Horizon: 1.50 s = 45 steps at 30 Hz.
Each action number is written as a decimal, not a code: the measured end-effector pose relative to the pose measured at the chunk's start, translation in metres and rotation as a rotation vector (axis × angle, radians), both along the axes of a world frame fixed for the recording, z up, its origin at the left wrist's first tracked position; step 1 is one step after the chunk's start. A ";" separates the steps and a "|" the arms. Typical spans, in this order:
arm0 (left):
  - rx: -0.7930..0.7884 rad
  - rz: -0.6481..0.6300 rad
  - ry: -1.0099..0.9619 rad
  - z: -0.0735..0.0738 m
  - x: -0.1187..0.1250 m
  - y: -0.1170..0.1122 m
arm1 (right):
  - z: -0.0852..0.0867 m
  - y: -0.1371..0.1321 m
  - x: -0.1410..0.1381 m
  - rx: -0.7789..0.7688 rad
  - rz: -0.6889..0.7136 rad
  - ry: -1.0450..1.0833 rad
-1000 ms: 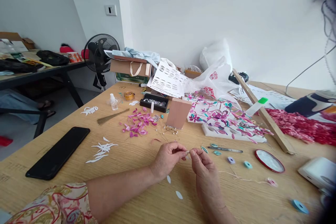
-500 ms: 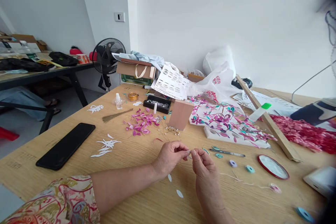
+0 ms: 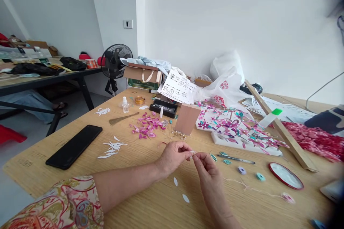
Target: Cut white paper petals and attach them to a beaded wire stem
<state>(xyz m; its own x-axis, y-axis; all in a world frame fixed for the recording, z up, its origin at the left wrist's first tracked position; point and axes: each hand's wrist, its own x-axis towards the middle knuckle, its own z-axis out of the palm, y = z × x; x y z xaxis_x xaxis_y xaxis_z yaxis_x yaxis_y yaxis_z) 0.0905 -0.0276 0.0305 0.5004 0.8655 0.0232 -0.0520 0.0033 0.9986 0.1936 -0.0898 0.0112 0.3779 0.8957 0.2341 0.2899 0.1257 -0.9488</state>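
Note:
My left hand [image 3: 173, 157] and my right hand [image 3: 208, 171] meet above the wooden table [image 3: 145, 204], fingertips pinched together on a tiny white paper piece [image 3: 191, 155]. Two white petal cut-outs [image 3: 180, 189] lie on the table just under my hands. Small coiled paper pieces [image 3: 227, 157] in teal and purple lie to the right of my right hand, beside a thin metal tool [image 3: 236, 159]. A pile of pink paper petals [image 3: 147, 127] lies beyond my left hand.
A black phone [image 3: 73, 146] lies left, with white cut-outs [image 3: 113, 148] beside it. A small wooden box [image 3: 187, 118], flower artwork on a white board [image 3: 236, 127], a red-rimmed lid [image 3: 285, 175], a wooden strip [image 3: 279, 128] and plastic bags [image 3: 225, 78] crowd the far side. A fan [image 3: 115, 61] stands behind.
The view has shifted so everything sits further right and lower in frame. My hands stay pinched together on the small piece; my right hand has turned slightly.

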 end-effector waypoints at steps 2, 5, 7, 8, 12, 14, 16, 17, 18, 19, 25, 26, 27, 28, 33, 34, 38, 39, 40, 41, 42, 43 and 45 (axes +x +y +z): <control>0.058 -0.013 0.046 0.001 -0.001 0.002 | -0.001 -0.001 0.003 -0.022 -0.003 -0.186; 0.165 -0.042 0.129 -0.001 -0.003 0.007 | 0.000 -0.003 0.006 -0.037 -0.011 -0.490; 0.258 -0.060 0.199 -0.002 -0.004 0.010 | 0.004 -0.004 0.009 -0.015 -0.003 -0.690; 0.314 -0.069 0.238 -0.002 -0.005 0.012 | 0.007 -0.004 0.010 -0.008 0.007 -0.788; 0.548 -0.151 0.384 0.005 -0.007 0.016 | 0.025 -0.003 0.021 -0.030 0.082 -1.085; 0.625 -0.244 0.405 0.011 -0.007 0.019 | 0.037 -0.001 0.029 -0.052 0.153 -1.139; 0.647 -0.360 0.380 0.015 -0.008 0.021 | 0.049 0.002 0.038 -0.075 0.257 -1.112; 0.624 -0.417 0.356 0.016 -0.008 0.023 | 0.054 0.004 0.042 -0.081 0.313 -1.065; 0.572 -0.465 0.325 0.018 -0.009 0.024 | 0.057 0.006 0.046 -0.085 0.365 -0.997; 0.491 -0.500 0.287 0.019 -0.010 0.025 | 0.060 0.009 0.049 -0.093 0.411 -0.908; -0.027 -0.506 -0.015 0.022 -0.016 0.025 | 0.046 0.022 0.059 -0.182 0.510 -0.172; -0.064 -0.468 -0.061 0.022 -0.016 0.024 | 0.041 0.023 0.058 -0.187 0.495 -0.092; -0.096 -0.426 -0.106 0.022 -0.017 0.024 | 0.035 0.023 0.056 -0.193 0.478 -0.024; -0.124 -0.384 -0.149 0.021 -0.016 0.023 | 0.029 0.024 0.054 -0.202 0.465 0.038; -0.115 -0.158 -0.218 0.017 -0.015 0.024 | 0.014 0.024 0.041 -0.145 0.355 0.041; -0.090 -0.117 -0.188 0.016 -0.014 0.026 | 0.015 0.023 0.038 -0.104 0.323 -0.055; 0.079 -0.058 0.045 0.011 -0.015 0.030 | 0.027 0.016 0.033 0.025 0.276 -0.564; 0.157 -0.065 0.108 0.010 -0.015 0.031 | 0.031 0.014 0.032 0.042 0.281 -0.684; 0.249 -0.076 0.165 0.010 -0.016 0.032 | 0.035 0.012 0.033 0.053 0.289 -0.786; 0.349 -0.094 0.212 0.011 -0.016 0.032 | 0.039 0.011 0.034 0.058 0.295 -0.862; 0.441 -0.119 0.247 0.012 -0.017 0.032 | 0.043 0.011 0.035 0.060 0.295 -0.907; 0.515 -0.158 0.272 0.014 -0.018 0.032 | 0.047 0.012 0.037 0.058 0.293 -0.924; 0.571 -0.275 0.279 0.019 -0.019 0.031 | 0.054 0.015 0.043 0.042 0.306 -0.882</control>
<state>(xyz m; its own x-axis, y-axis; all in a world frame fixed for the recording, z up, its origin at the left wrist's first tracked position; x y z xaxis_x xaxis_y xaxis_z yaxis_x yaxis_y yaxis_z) 0.0711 0.0031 0.0492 0.7531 0.5972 0.2761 0.1343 -0.5503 0.8241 0.2363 -0.0743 0.0649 -0.2022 0.9114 0.3584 0.8519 0.3442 -0.3946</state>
